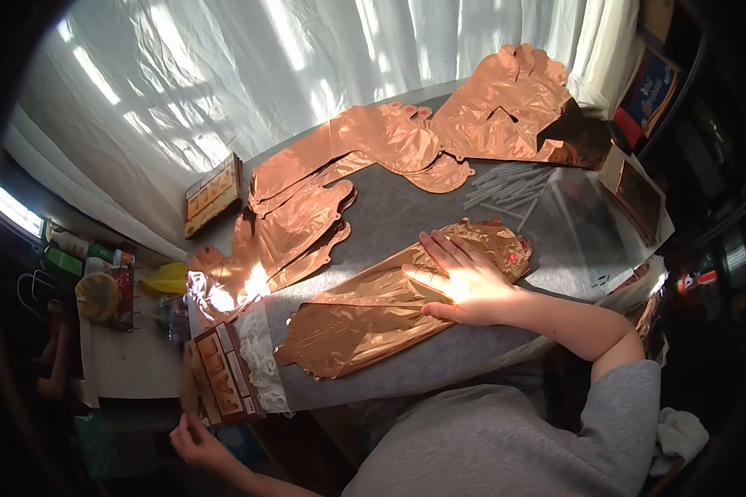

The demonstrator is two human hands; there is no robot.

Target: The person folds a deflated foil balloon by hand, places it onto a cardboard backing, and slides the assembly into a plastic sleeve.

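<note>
My right hand (464, 286) lies flat, fingers spread, on a pile of copper-coloured foil balloons (352, 335), uninflated and stacked lengthwise near the table's front. At the lower left, my left hand (197, 443) is closed in a pinch beside a stack of printed cards (225, 373) at the table's edge. A blurred tan edge rises from its fingertips along the stack; it looks like one card, seen nearly edge-on. White curled ribbon-like pieces (265, 356) lie between the cards and the balloon pile.
More flat foil balloons (294, 224) spread along the left and back, with another pile (506, 108) at the far right. White straws (510, 186) and clear plastic bags (580, 228) lie at right. A second card stack (213, 195) stands back left, near a white curtain (224, 74).
</note>
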